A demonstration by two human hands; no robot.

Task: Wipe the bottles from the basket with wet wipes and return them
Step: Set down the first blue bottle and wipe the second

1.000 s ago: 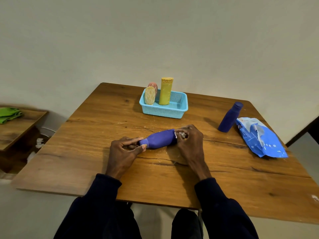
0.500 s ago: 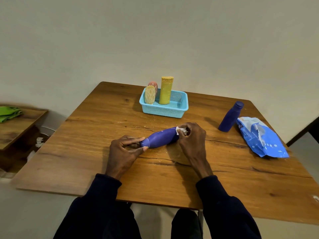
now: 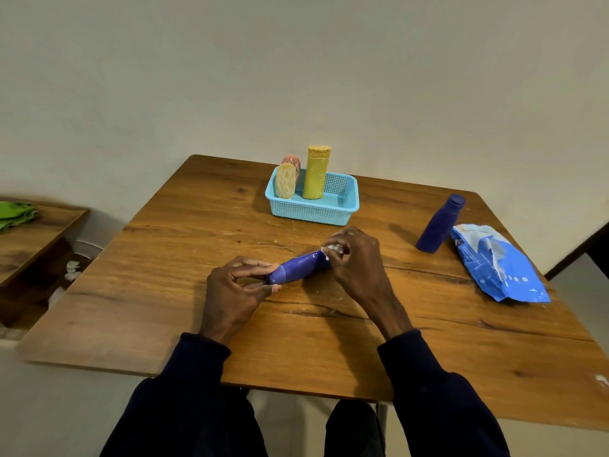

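Observation:
A purple bottle [image 3: 301,267] lies tilted between my hands over the middle of the table. My left hand [image 3: 234,291] grips its cap end. My right hand [image 3: 356,258] presses a white wet wipe [image 3: 331,249] against its far end, which the fingers hide. Behind them the light blue basket [image 3: 313,212] holds a tall yellow bottle [image 3: 316,173], a cream bottle [image 3: 286,181] and a pink bottle [image 3: 292,159] behind the cream one. A second purple bottle [image 3: 440,224] stands upright at the right.
A blue wet-wipes pack [image 3: 497,263] lies at the right edge of the wooden table [image 3: 197,225], next to the standing bottle. A lower wooden shelf [image 3: 29,239] with a green cloth [image 3: 16,214] stands to the left. A plain wall rises behind the table.
My right hand has lifted the bottle's far end and shifted slightly right, rubbing the wipe around that end. The left hand has kept its grip on the cap end.

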